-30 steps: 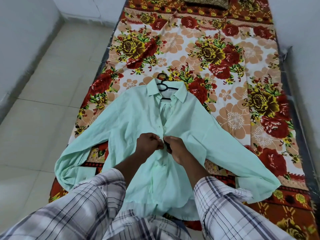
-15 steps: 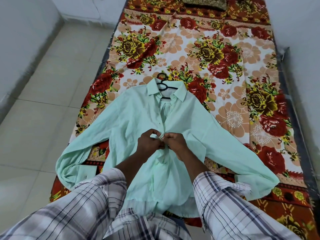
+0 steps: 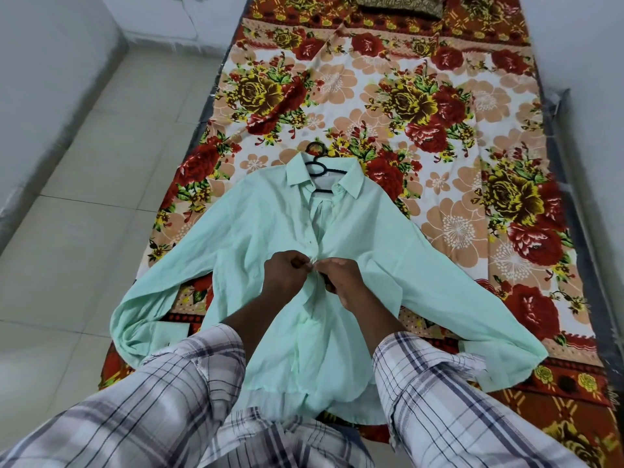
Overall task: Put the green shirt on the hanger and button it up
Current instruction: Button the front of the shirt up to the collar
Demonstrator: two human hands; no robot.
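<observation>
The left hand (image 3: 287,275) has its fingers curled, and its thumb and fingertips pinch the front edge of the green shirt (image 3: 388,238) about halfway down the chest. The right hand (image 3: 344,280) is curled the same way and pinches the facing edge. The two hands meet knuckle to knuckle over the shirt's middle seam, with a small fold of cloth raised between them. The button itself is too small to make out.

Both forearms reach forward over the lower half of the shirt, wrists slightly bent down. The plaid sleeves (image 3: 162,393) are pushed up short of the wrists and cover part of the shirt's hem.

The shirt lies face up on a flowered bed sheet (image 3: 456,106), its arms spread out to either side. The left arm of the shirt hangs over the sheet's edge toward the tiled floor (image 3: 84,231), which lies left of the shirt. A black hanger (image 3: 317,167) sits inside the open collar, its hook poking out past the top of the shirt. Beyond the shirt, at the far end of the sheet, lies a dark patterned pillow (image 3: 400,5). A pale wall (image 3: 601,62) stands to the shirt's right.
</observation>
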